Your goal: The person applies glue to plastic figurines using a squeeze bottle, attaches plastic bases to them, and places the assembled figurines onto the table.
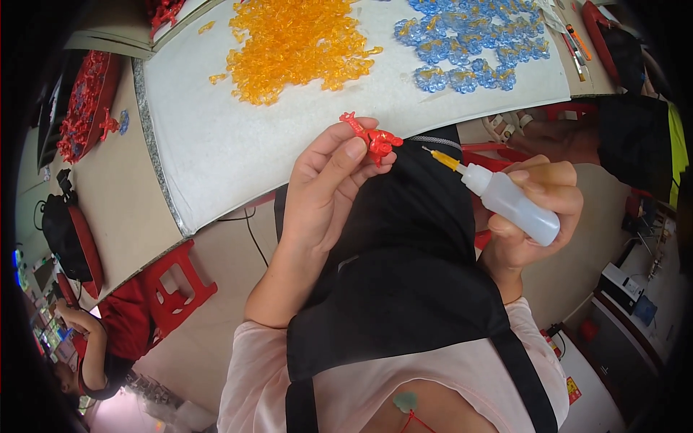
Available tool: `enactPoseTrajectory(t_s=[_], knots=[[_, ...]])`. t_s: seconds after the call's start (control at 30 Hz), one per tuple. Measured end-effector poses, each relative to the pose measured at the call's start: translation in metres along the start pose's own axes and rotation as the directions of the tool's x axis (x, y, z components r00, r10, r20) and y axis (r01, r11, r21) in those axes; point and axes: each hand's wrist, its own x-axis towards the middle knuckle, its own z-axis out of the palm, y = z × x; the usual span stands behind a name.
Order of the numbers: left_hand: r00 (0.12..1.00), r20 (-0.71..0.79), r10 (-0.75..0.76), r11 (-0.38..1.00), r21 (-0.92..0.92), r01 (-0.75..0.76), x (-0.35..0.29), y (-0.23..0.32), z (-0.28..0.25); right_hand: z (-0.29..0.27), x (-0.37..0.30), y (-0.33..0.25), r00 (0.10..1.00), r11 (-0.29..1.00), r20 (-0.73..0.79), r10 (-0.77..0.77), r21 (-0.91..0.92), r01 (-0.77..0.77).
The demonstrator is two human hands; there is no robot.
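Between the thumb and fingers of my left hand (328,173) is a small red plastic figure (379,143), held up just off the table's front edge. My right hand (541,202) wraps round a translucent white squeeze bottle (516,206). The bottle tilts up to the left, and its yellow needle tip (442,159) points toward the red figure, a short gap away. Beyond my hands, a heap of clear orange plastic pieces (296,50) covers part of the white table sheet (198,108). Rows of clear blue pieces (462,47) with yellowish centres lie to its right.
A red tray of red pieces (86,108) stands on the left table. Cutting tools (577,50) lie at the far right. A red stool (177,285) and a seated person (101,339) are at lower left; another person's legs (563,133) show at right.
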Motion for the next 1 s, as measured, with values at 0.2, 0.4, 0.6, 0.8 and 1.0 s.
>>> enactPoseTrajectory(t_s=[0.2,0.4,0.6,0.8,1.0], knots=[[1.000,-0.016,0.004,1.000,0.009,-0.004,-0.001,0.000,-0.001,0.011,-0.002,-0.002,0.999,0.999,0.041,0.015,-0.029,-0.014],[1.000,-0.018,0.005,1.000,0.016,-0.005,0.000,-0.001,0.004,0.013,-0.003,-0.003,0.997,0.984,0.052,0.050,-0.173,-0.040],[1.000,-0.012,0.027,0.999,0.024,-0.027,-0.001,0.004,-0.001,0.009,0.000,0.003,0.998,0.997,0.022,0.062,-0.055,-0.061],[0.973,-0.112,0.203,0.978,0.076,-0.195,-0.002,0.031,-0.018,-0.011,0.040,0.036,0.940,0.947,0.157,0.302,-0.158,-0.278],[0.976,-0.066,0.209,0.976,0.079,-0.203,-0.004,0.028,-0.016,0.018,0.119,0.116,0.911,0.878,0.351,0.216,-0.479,-0.024]])
